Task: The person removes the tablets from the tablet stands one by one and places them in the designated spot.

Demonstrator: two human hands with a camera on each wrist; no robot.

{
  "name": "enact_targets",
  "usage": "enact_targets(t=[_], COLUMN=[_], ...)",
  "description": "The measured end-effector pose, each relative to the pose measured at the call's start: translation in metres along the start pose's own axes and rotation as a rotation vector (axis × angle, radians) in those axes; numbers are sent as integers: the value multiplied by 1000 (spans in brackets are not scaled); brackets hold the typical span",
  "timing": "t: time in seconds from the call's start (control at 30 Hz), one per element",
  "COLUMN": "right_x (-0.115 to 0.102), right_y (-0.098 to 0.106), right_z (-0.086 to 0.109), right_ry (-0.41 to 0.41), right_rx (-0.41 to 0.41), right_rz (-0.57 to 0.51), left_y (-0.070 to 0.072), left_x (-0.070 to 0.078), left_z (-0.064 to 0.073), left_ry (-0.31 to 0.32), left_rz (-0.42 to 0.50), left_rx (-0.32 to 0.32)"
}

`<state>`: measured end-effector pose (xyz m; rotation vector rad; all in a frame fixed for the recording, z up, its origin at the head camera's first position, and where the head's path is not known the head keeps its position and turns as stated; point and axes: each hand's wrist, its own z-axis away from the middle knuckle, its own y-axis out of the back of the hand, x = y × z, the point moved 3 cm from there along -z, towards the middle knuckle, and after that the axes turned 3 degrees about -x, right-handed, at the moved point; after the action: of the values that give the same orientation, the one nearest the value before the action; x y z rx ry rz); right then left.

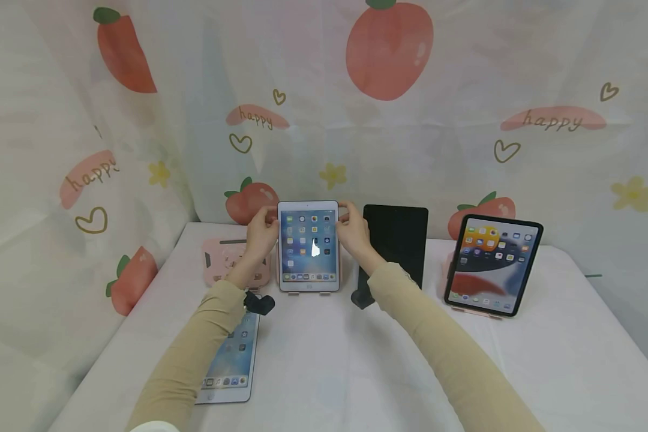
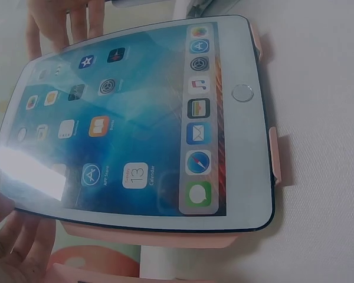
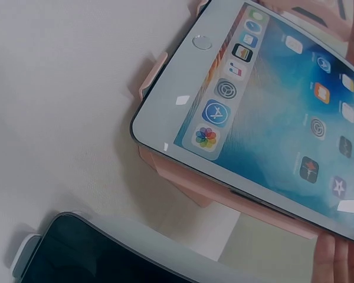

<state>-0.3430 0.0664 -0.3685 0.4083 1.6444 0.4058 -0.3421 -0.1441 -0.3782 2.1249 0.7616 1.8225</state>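
Observation:
A white tablet [image 1: 309,246] with its screen lit leans upright on a pink stand, whose small front lips [image 2: 275,154] hold its lower edge. Both hands grip its sides near the top. My left hand [image 1: 261,233] has thumb and fingers at the left edge; in the left wrist view, that hand [image 2: 22,244] shows at the lower left. On the right edge, my right hand [image 1: 354,231] holds with thumb and bent fingers; in the right wrist view only a few of its fingers [image 3: 336,259] show.
An empty pink stand [image 1: 236,259] is at the left. Before it, another white tablet [image 1: 229,360] lies flat, partly under the left sleeve. A dark-screened tablet [image 1: 396,240] stands behind the right forearm. Farther right, a black-framed lit tablet [image 1: 494,264] leans on a stand.

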Motion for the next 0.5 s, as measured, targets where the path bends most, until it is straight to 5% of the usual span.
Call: enact_targets(t=[0.5], right_x=[1], right_y=[0], right_z=[2], right_ry=[10], right_rx=[40], right_rz=[-36], left_y=[0], left_x=[-1], left_z=[0], left_ry=[25], left_rz=[104], left_rx=[4])
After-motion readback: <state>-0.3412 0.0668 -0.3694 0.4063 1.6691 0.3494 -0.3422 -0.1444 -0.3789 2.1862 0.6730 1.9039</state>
